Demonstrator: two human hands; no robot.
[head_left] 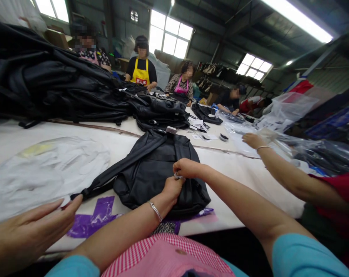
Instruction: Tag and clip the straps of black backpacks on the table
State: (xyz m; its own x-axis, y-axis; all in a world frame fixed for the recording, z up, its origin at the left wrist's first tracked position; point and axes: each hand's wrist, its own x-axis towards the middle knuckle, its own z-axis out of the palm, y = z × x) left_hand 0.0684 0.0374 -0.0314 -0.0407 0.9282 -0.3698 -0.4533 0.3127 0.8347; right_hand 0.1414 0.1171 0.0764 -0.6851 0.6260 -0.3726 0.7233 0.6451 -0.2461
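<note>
A black leather-look backpack (pixel 154 175) lies on the white table in front of me, its strap (pixel 125 163) stretched out to the left. Over its lower right part, my left hand (pixel 173 188), with a silver bangle at the wrist, and my right hand (pixel 187 168) meet with fingers closed. A small white piece (pixel 177 176) shows between them; what it is cannot be made out. Another person's hand (pixel 55 215) at the lower left pinches the strap's end beside a small white bit. Purple plastic wrapping (pixel 96 217) lies partly under the backpack.
Black bags (pixel 61 88) are heaped at the back left. A crumpled clear plastic bag (pixel 53 165) lies at left. White tags (pixel 197 124) and a dark tape roll (pixel 224 137) are farther back. A co-worker's hand (pixel 253 141) reaches in from the right, near plastic-wrapped goods (pixel 327 150). Several people work across the table.
</note>
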